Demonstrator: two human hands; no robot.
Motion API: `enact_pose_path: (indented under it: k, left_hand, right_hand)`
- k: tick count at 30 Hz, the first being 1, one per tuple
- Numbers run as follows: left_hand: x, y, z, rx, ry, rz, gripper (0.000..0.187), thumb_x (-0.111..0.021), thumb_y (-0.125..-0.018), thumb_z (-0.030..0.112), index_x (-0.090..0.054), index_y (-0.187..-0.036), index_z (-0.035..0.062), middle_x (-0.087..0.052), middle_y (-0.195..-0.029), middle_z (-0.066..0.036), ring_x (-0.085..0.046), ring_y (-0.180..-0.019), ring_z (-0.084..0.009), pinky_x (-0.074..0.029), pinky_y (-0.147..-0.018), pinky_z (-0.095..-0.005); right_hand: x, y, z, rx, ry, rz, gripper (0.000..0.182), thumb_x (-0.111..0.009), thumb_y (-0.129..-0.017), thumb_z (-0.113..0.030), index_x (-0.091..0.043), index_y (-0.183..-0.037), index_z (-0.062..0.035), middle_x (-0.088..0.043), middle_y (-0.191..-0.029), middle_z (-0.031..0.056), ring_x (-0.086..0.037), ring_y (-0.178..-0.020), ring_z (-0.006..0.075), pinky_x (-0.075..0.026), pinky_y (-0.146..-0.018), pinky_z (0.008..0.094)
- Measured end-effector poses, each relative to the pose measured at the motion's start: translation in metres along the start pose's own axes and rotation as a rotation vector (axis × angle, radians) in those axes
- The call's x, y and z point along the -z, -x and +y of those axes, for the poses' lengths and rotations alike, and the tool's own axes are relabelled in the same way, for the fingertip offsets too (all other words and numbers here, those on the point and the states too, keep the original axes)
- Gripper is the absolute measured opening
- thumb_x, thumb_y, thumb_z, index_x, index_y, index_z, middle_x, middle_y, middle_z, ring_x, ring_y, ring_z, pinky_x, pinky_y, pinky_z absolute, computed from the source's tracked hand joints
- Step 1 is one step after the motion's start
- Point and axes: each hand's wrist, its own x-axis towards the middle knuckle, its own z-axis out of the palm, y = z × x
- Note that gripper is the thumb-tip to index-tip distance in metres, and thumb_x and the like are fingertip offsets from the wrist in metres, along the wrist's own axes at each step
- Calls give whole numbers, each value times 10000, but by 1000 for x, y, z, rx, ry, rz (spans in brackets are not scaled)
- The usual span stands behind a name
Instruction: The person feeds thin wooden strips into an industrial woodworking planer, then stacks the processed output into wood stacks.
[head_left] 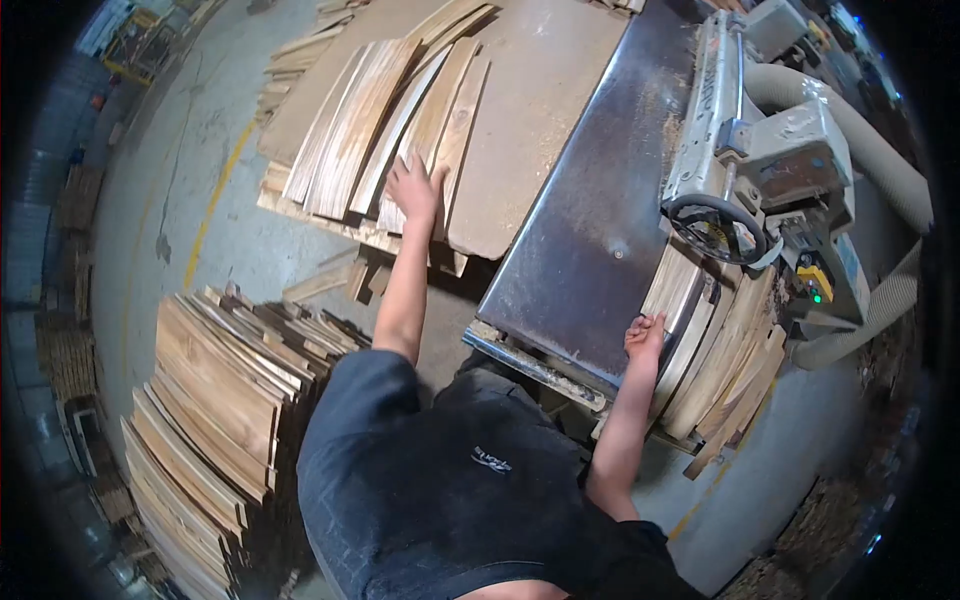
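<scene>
My left hand (413,192) reaches forward over the near ends of several long wooden boards (350,130) on the brown worktop. Its fingers are spread, and it rests on or just above a board (440,135); contact is hard to tell. My right hand (645,336) is low at the right edge of the dark metal saw table (575,230). Its fingers are curled beside the near end of a pale wooden board (672,282). Whether they grip anything is hidden.
A machine with a handwheel (715,228) and a thick hose (850,130) stands at the right. Boards are stacked (735,350) below it. A tall stack of boards (215,390) stands on the floor at my left. Sawdust lies on the worktop (530,90).
</scene>
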Motion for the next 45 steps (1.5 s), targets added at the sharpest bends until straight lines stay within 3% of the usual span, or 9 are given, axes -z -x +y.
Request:
enact_pose_path:
  k: [6,14,16,22,26,29,39,40,45]
  left_hand:
    - [57,89,49,-28,-12,-357,788,-772,-751,223,-406,-1443,137,-533,-1233,-283,-571,-1000,-449,-487,-830,-502]
    - [139,261,103,246,1228,-1212,986,-730,-801,18,-80,-1542,20,-610,-1268,-135,-612,-1062,-165,-506,-889,-309]
    - [109,325,88,-244,1113,-959,971,-721,-830,70,-73,-1552,61,-642,-1191,-178,-641,-981,-173,-513,-844,-315]
    - [157,349,132,-388,755,-1546,944,-702,-887,240,-49,-1560,130,-613,-1238,-218,-615,-1010,-216,-457,-921,-318]
    - [154,352,189,-558,699,-1430,917,-701,-880,276,-97,-1556,135,-661,-829,-197,-646,-744,-263,-515,-754,-364]
    - [116,357,219,-530,644,-1414,903,-716,-861,300,-153,-1548,135,-678,-870,-232,-682,-749,-263,-529,-732,-372]
    - [71,278,272,-582,831,-1295,650,-710,-826,247,-456,-1401,81,-642,-1079,-267,-615,-1029,-431,-502,-861,-426]
    - [69,263,270,-606,899,-1174,535,-712,-836,211,-544,-1314,39,-678,-1001,-208,-682,-826,-343,-517,-767,-374]
    - [43,159,211,-401,774,-325,387,-756,-769,236,-678,-1101,51,-673,-1047,-188,-614,-1024,-359,-480,-916,-421]
  right_hand:
    - [-60,41,55,260,-158,-282,311,-569,-972,-410,-612,-1044,-111,-682,-922,44,-660,-829,189,-500,-659,281]
    - [17,118,132,166,1124,-544,384,-610,-948,-418,-593,-1082,-58,-673,-962,23,-645,-841,107,-511,-655,268]
    - [36,181,128,-4,912,-434,310,-625,-954,-332,-590,-1122,-75,-670,-966,3,-640,-839,81,-518,-630,246]
    - [166,199,151,-275,323,-415,252,-639,-950,-243,-602,-1158,-106,-672,-1014,4,-650,-862,110,-539,-670,252]
    - [187,198,161,-88,-183,-223,225,-646,-946,-259,-629,-1080,-80,-674,-991,33,-637,-855,118,-515,-714,244]
    - [169,203,130,-72,53,-195,479,-448,-991,-537,-618,-972,-90,-669,-875,50,-642,-795,147,-494,-649,265]
    - [101,127,87,-113,23,29,414,-526,-955,-540,-523,-862,-137,-427,-611,-69,-427,-537,78,-332,-471,233]
    - [102,119,83,-128,8,1,402,-530,-953,-536,-521,-873,-143,-434,-613,-75,-437,-542,73,-332,-470,232]
    - [91,79,59,-170,-67,-37,368,-531,-952,-528,-530,-928,-161,-475,-627,-98,-509,-563,61,-366,-470,236]
